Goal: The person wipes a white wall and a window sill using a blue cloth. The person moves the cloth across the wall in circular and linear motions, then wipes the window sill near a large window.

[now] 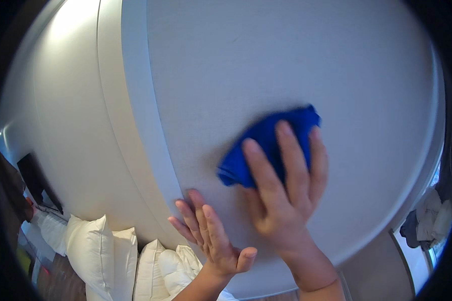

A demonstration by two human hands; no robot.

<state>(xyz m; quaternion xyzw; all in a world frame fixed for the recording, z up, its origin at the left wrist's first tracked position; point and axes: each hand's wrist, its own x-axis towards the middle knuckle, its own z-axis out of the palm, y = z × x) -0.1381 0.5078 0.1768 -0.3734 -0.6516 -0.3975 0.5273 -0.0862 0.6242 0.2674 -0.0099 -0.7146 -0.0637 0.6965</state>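
My right hand (286,185) presses a folded blue cloth (266,135) against a large pale panel (296,60), with its fingers spread over the cloth. The cloth's edges look slightly smeared by motion. Lower and to the left, my left hand (211,236) is held up near the panel's left edge, its fingers stretched out and its thumb apart. Nothing is in it. Whether its fingertips touch the panel, I cannot tell.
A light vertical trim strip (140,75) borders the panel on the left. Several white pillows (93,248) are piled at the lower left, near a dark screen-like rectangle (37,180). Crumpled grey and white fabric (427,218) lies at the far right.
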